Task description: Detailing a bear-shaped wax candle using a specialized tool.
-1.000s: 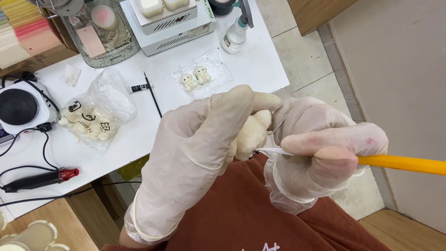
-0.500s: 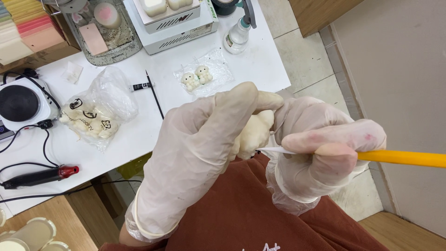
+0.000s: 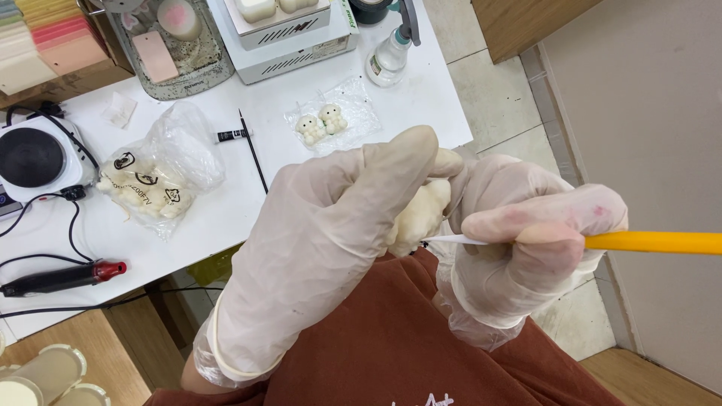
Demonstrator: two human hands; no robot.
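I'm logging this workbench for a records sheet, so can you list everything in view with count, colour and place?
cream figure: 1, off-white, held in the left hand
yellow-handled tool: 1, yellow, white tip at the figure
small figures: 2, cream, on clear plastic, table centre
plastic bag: 1, clear, cream pieces inside, table left
thin brush: 1, black, beside the bag
small tube: 1, black and white, by the brush
hot plate: 1, white and black, far left
spray bottle: 1, clear, table top
white table: 1
left hand: gloved, white
right hand: gloved, white

Craft workshop, white worktable (image 3: 226,218), hotplate (image 3: 34,158), colour swatches (image 3: 45,37), glue gun (image 3: 64,277)
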